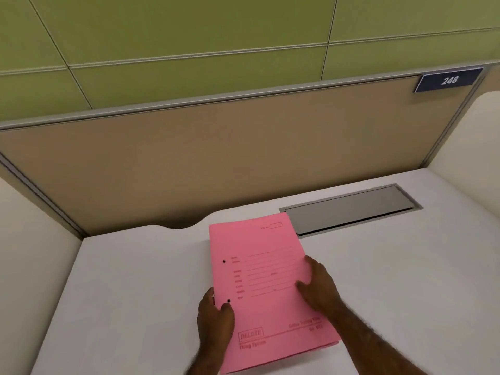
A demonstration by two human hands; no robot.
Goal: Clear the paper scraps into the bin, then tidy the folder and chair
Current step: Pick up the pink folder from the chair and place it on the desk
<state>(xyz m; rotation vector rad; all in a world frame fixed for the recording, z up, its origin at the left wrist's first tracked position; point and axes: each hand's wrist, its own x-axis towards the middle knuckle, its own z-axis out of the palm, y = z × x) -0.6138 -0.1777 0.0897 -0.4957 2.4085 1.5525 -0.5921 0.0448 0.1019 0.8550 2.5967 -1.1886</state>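
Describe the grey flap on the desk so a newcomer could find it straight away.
Start at the tan partition behind the white desk. Near the desk's back right, past the pink folder's far corner, lies the grey flap. It is the only metal-looking panel sunk flush into the desktop, with a dark slot along its front edge.

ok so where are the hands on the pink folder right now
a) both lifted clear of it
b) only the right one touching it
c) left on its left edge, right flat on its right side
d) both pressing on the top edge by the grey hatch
c: the left hand grips the left edge of the pink folder near the lower punch hole, while the right hand lies on the cover's right side.
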